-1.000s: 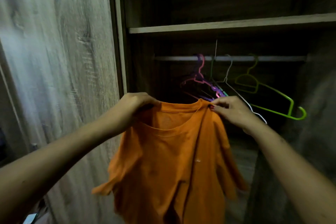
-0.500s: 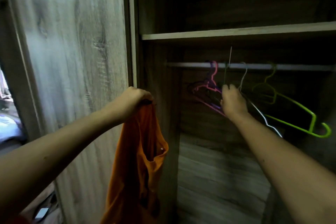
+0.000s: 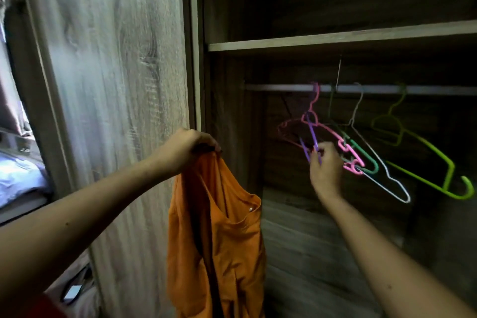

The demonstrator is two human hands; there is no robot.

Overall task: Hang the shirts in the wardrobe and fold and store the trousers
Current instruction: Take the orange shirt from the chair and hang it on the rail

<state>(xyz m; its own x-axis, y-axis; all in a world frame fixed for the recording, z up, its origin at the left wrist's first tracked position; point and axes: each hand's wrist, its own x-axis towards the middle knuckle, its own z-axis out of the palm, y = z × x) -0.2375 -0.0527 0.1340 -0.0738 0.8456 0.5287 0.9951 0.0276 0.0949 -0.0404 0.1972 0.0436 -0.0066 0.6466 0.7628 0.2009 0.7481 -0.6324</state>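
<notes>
Right then, my left hand [image 3: 185,147] had its fingers bunched tight on the collar of the orange shirt [image 3: 219,235], which hung limp in front of the wardrobe's door edge, outside the hanging space and touching nothing else that I could see. My right hand [image 3: 325,170] was up among the hangers, fingers pinched together on the purple hanger [image 3: 311,134], which sat tangled in with the pink hanger [image 3: 333,137]. Both hung from the rail [image 3: 426,90], with a dark green hanger [image 3: 365,155], a white wire hanger [image 3: 382,165] and a lime green hanger [image 3: 438,160] just beside them, all tilted the same way.

I judged I was at the step of freeing one hanger for the shirt, with the hanging itself not yet done and no trousers in sight.

The snag I worried about was that knot of plastic. The purple and pink hangers looked interlocked near their lower bars, so a straight pull could have dragged the pink one off the rail too, or set the neighbours swinging and slipping. The light in there was poor, so I could not tell exactly how they were hooked together. Meanwhile the shirt hung from one bunched grip only; if my left hand slackened while I fiddled, it could have dropped to the floor.
</notes>
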